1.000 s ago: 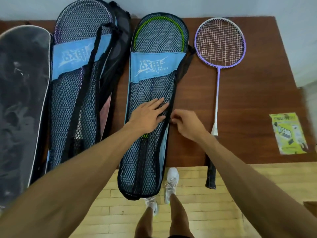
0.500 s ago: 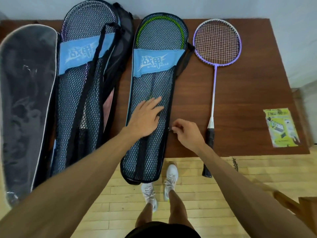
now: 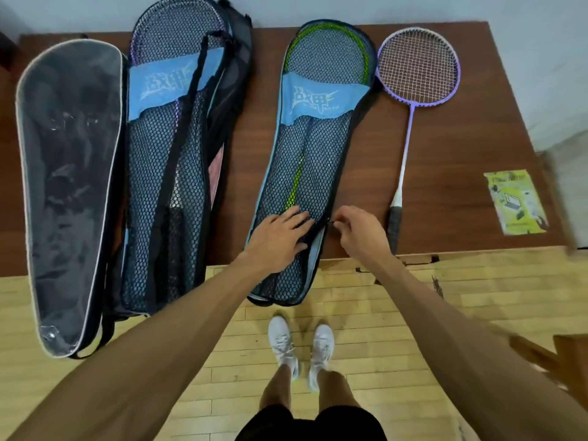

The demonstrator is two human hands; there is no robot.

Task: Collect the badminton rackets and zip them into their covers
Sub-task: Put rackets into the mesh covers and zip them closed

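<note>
The left hand [image 3: 280, 237] lay flat on the lower half of the mesh cover [image 3: 318, 148], grip wide, pinning the green racket [image 3: 297, 176] inside. At the cover's right edge the right hand [image 3: 359, 230] held the zipper pull [image 3: 331, 221] in a narrow grip. Keeping the mesh taut and pulling along the seam should avoid snags. Right of the cover lay the purple racket [image 3: 413, 71], bare.
</note>
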